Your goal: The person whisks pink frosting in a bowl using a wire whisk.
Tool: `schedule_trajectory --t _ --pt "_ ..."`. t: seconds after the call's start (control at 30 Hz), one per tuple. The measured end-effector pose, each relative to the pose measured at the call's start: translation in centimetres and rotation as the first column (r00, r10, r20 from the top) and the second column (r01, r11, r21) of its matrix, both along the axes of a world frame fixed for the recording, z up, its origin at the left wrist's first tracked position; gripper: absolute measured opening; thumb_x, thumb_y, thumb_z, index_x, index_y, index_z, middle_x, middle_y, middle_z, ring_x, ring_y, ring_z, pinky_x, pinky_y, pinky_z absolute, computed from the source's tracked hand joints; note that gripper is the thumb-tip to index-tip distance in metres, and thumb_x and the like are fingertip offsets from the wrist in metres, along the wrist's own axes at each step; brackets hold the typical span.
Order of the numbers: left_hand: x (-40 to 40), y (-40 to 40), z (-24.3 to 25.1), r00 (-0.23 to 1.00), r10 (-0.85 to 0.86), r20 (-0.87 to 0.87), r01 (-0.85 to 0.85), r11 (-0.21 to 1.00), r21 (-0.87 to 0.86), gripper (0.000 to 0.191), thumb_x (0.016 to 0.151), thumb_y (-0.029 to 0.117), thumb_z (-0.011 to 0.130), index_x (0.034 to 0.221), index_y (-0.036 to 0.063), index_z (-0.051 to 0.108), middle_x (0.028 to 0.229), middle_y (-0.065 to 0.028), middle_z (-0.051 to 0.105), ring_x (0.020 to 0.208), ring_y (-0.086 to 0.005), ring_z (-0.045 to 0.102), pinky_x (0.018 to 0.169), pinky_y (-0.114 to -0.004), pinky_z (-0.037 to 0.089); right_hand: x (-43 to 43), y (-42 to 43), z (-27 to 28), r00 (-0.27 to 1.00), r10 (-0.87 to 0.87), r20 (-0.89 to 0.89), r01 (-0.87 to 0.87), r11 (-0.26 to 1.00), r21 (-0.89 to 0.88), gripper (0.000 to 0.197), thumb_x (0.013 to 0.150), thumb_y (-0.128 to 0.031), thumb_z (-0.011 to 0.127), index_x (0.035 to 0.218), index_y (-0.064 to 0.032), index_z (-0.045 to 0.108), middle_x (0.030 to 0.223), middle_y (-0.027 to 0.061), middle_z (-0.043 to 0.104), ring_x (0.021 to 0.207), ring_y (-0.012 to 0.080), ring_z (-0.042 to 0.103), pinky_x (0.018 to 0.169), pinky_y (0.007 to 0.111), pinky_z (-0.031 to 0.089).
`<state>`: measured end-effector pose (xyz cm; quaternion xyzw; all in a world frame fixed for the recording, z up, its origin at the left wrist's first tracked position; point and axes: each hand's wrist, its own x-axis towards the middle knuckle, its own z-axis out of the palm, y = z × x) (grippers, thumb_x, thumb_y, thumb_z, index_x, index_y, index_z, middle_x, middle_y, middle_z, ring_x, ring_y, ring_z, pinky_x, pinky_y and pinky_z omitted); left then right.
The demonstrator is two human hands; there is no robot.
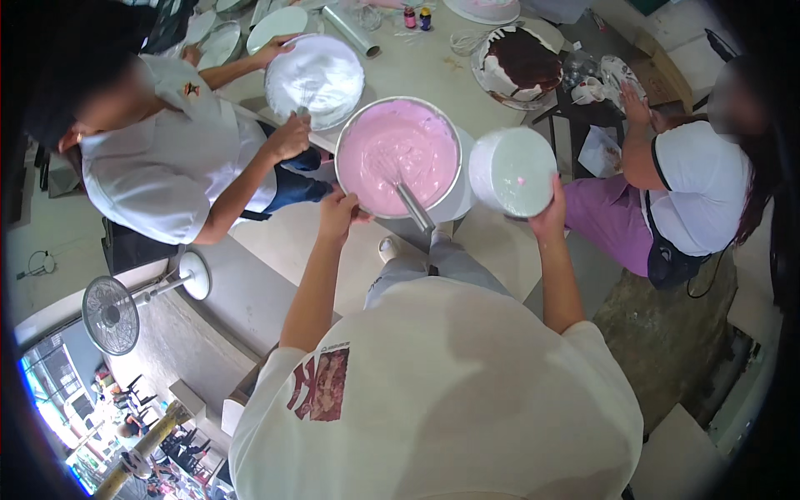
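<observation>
My left hand grips the rim of a metal mixing bowl at its near left side. Pink frosting fills much of the bowl, and a wire whisk stands in it, its metal handle leaning over the near rim. To the right, my right hand holds a pale round tub or container by its right side. The tub is tilted, so its flat end faces up towards me, with a small pink spot on it. A round white board or lid shows partly behind the bowl.
A person on the left whisks white cream in a bowl. A chocolate-topped cake stands on the table, near a foil or film roll and small bottles. Another person sits at right. A fan stands lower left.
</observation>
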<state>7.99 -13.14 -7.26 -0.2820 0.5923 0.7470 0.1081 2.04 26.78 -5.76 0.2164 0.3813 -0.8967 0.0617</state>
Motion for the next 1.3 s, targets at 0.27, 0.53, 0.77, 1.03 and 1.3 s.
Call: schedule_trajectory --t 0.27,0.53,0.77,1.03,1.3 --pt "-15.4 4.1 -3.2 0.994 -0.059 -0.092 0.066 0.995 0.071 0.023 0.082 0.008 0.051 0.088 -0.0144 0.052 0.076 -0.0186 0.062 0.06 -0.0249 0.066 0.052 -0.028 0.058 6.4 5.0 -1.1 0.986 -0.131 0.099 0.139 0.988 -0.072 0.051 0.092 -0.038 0.051 0.133 -0.01 0.041 0.133 0.0084 0.048 0.122 0.0271 0.047 0.102 0.047 0.038" --pt "-20.6 5.3 -5.7 0.991 -0.095 -0.094 0.096 0.995 0.006 0.023 0.082 0.009 0.053 0.09 -0.0134 0.052 0.078 -0.0189 0.062 0.064 -0.0265 0.067 0.057 -0.031 0.06 8.6 6.8 -0.9 0.982 -0.125 0.14 0.15 0.971 -0.186 0.055 0.09 -0.043 0.053 0.135 -0.0166 0.039 0.135 0.0061 0.046 0.123 0.0255 0.045 0.1 0.047 0.039" --pt "-20.8 2.5 -5.8 0.95 -0.3 0.085 0.179 0.302 -0.936 0.04 0.079 0.018 0.061 0.112 -0.0031 0.052 0.074 -0.0213 0.062 0.068 -0.0315 0.066 0.061 -0.038 0.054 6.6 8.2 1.5 0.992 -0.096 0.083 0.116 0.948 -0.296 0.059 0.087 -0.05 0.053 0.132 -0.0142 0.042 0.124 0.0106 0.049 0.103 0.0292 0.05 0.075 0.04 0.045" --pt "-17.1 13.3 -1.0 0.495 -0.866 -0.073 0.183 0.186 -0.965 0.057 0.071 0.019 0.073 0.124 0.0222 0.053 0.072 -0.0118 0.06 0.066 -0.0288 0.061 0.062 -0.039 0.049 5.7 8.0 1.2 0.999 -0.04 -0.017 0.029 0.897 -0.441 0.069 0.081 -0.041 0.057 0.133 -0.0009 0.037 0.12 0.0267 0.047 0.093 0.0348 0.048 0.077 0.04 0.043" --pt "-18.4 11.5 0.1 0.733 -0.589 -0.34 -0.091 0.411 -0.907 0.037 0.078 0.015 0.067 0.114 0.018 0.059 0.08 -0.0118 0.06 0.068 -0.0282 0.063 0.063 -0.039 0.051 5.3 4.7 1.9 0.998 0.008 -0.056 -0.038 0.824 -0.566 0.086 0.075 -0.05 0.062 0.134 0.0051 0.032 0.115 0.0251 0.049 0.088 0.0325 0.05 0.077 0.037 0.045"
